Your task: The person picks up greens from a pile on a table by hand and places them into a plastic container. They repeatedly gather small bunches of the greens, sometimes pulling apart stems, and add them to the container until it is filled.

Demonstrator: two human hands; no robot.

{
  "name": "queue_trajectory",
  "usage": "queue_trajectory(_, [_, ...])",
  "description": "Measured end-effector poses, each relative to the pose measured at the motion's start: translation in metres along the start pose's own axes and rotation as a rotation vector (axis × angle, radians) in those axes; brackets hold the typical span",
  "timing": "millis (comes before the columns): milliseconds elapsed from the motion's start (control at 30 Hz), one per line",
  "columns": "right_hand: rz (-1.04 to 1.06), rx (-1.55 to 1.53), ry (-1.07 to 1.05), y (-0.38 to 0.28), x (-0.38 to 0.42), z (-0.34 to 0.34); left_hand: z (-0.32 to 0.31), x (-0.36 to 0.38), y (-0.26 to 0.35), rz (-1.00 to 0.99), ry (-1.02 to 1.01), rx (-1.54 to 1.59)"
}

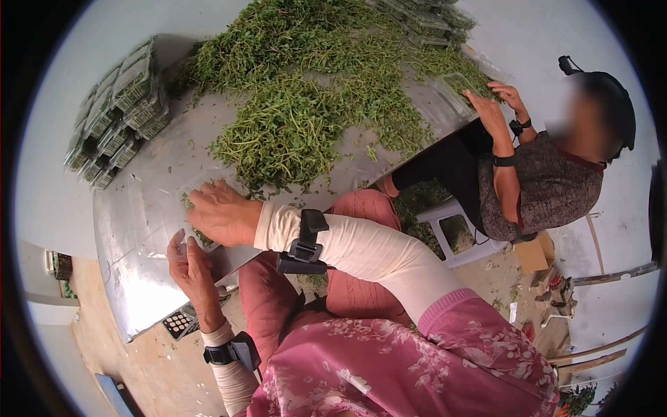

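- Nearest, the person's floral pink top (389, 354) fills the lower view, cut off by the bottom edge; the left sleeve (233, 379) is cropped there too;
- the left hand (194, 278) stands at the near side of an open clear box (222, 174), thumb and fingers parted; I cannot tell whether it grips the rim;
- the right hand (221, 212), fingers bent, is over the greens in that box, covering most of them; whether it pinches any is hidden;
- the box sits on the metal surface (167, 156), a clear lid (149, 222) beside it, hard to make out against the glare;
- beyond, a loose heap of greens (292, 132), and stacked filled boxes (121, 104), too small to tell whether labelled;
- rightward, a co-worker (549, 187), hands at another clear box (450, 97); farther, more stacked boxes (431, 24), cropped above.
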State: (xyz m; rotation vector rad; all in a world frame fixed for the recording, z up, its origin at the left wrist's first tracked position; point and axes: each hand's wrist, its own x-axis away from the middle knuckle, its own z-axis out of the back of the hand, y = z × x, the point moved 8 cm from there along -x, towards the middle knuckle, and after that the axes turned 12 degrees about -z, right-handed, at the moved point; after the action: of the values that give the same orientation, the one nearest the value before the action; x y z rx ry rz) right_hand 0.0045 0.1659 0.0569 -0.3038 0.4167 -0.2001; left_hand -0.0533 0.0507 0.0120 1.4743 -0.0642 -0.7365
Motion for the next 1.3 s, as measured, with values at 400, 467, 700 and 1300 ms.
queue_trajectory(400, [0.002, 0.003, 0.033, 0.0004, -0.0008, -0.0026, 0.0, -0.001, 0.0013, 0.015, -0.017, 0.015])
queue_trajectory(467, [-0.003, 0.007, 0.013, 0.0004, -0.0013, -0.0029, 0.0002, -0.0012, -0.0003, 0.011, -0.021, 0.017])
queue_trajectory(700, [0.008, 0.016, 0.033, 0.0, -0.0004, -0.0012, 0.0004, -0.0009, -0.0034, 0.019, -0.017, 0.03])
queue_trajectory(1300, [0.008, 0.011, 0.014, -0.0003, -0.0011, -0.0016, 0.0002, -0.0008, -0.0001, 0.002, -0.001, -0.017])
